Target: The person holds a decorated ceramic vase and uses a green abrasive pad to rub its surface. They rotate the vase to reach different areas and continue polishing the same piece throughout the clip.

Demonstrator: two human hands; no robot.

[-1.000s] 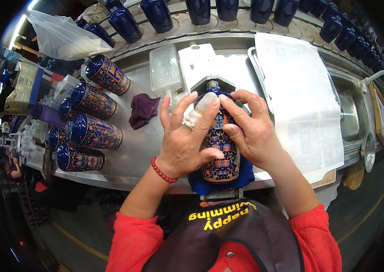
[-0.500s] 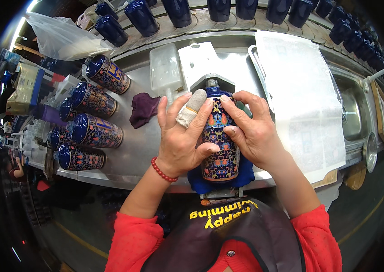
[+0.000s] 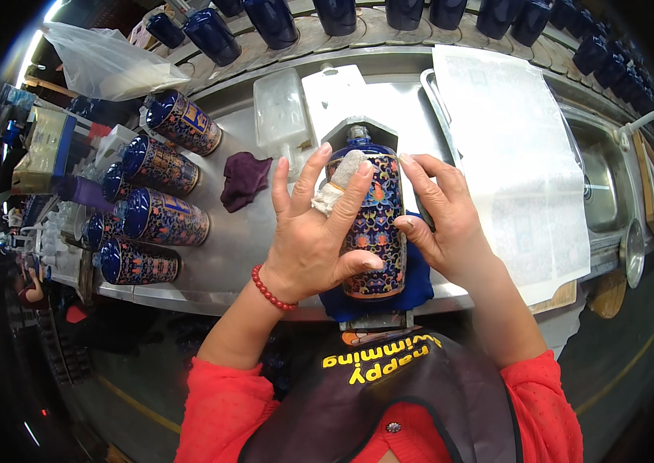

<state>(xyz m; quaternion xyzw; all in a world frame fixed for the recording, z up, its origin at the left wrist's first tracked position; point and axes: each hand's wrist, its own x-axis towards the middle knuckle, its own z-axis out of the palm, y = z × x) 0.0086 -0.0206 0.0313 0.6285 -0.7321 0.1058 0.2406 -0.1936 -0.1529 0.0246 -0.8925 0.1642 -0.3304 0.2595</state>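
Observation:
A dark blue bottle (image 3: 377,231) with a colourful floral pattern lies in front of me, its neck pointing away, between a grey angled holder (image 3: 385,135) and a blue cloth pad (image 3: 419,285). My left hand (image 3: 315,224) spreads its fingers over the bottle's left side, thumb low on the front. One of its fingers wears a grey-white cloth finger cover (image 3: 346,177). My right hand (image 3: 446,216) touches the bottle's right edge, fingertips near the shoulder and thumb lower down, fingers apart. Where the right fingers pass the edge, the contact is partly hidden.
Several patterned bottles (image 3: 165,220) stand on the left of the metal bench, beside a purple cloth (image 3: 246,181). Beyond are a clear plastic container (image 3: 281,112) and a conveyor (image 3: 373,38) carrying plain blue bottles. White sheets (image 3: 512,170) lie at right, by a sink (image 3: 605,185).
My right fingertips have moved from the bottle's front to its right edge. My left fingers have shifted slightly right, over the front. Behind, the conveyor's blue bottles have moved right.

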